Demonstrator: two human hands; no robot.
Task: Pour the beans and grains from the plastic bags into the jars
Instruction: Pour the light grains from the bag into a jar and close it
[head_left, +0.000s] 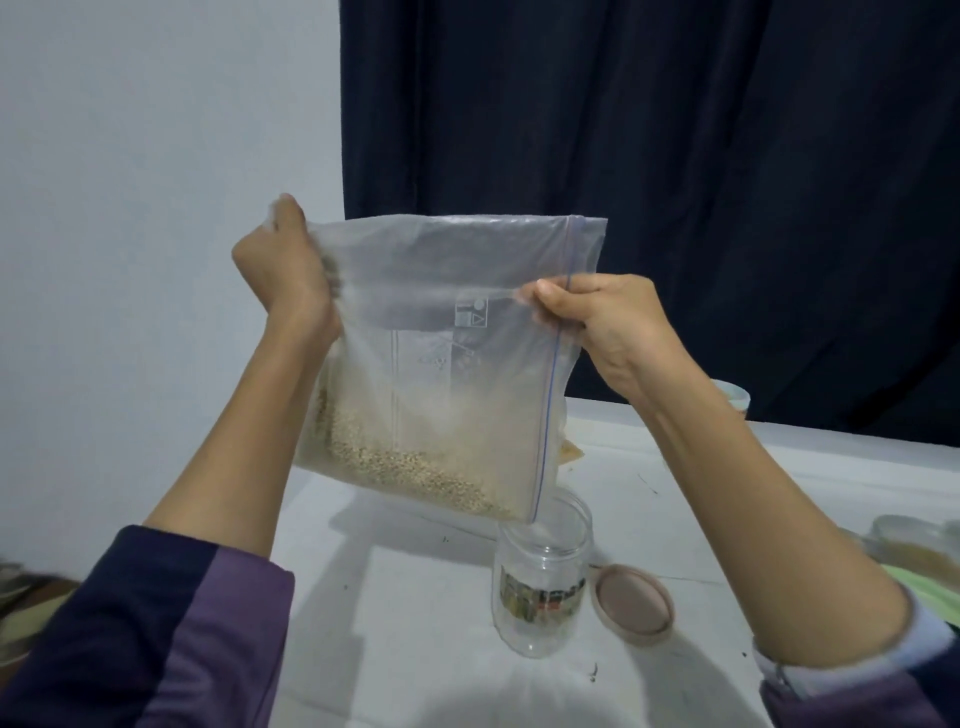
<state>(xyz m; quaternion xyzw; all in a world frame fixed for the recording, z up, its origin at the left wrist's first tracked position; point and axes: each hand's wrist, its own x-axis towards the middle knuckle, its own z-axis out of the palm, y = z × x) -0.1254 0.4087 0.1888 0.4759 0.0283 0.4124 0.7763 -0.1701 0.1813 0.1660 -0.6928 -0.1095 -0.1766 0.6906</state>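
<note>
Bag (447, 374) pinched between both hands' fingers (550, 299), above jar (543, 577)

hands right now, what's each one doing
Left hand: closed, gripping the bottom edge of the plastic bag.
Right hand: closed, pinching the bag's zip edge above the jar.

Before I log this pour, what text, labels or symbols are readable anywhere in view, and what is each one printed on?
No words or numbers can be read.
Plastic bag: a small printed block of square symbols, one holding a triangle, with no legible lettering; faint marks below it are blurred.
Jar: a picture-label band around the lower body, its print too blurred to read.
Lid: no print visible.
</note>
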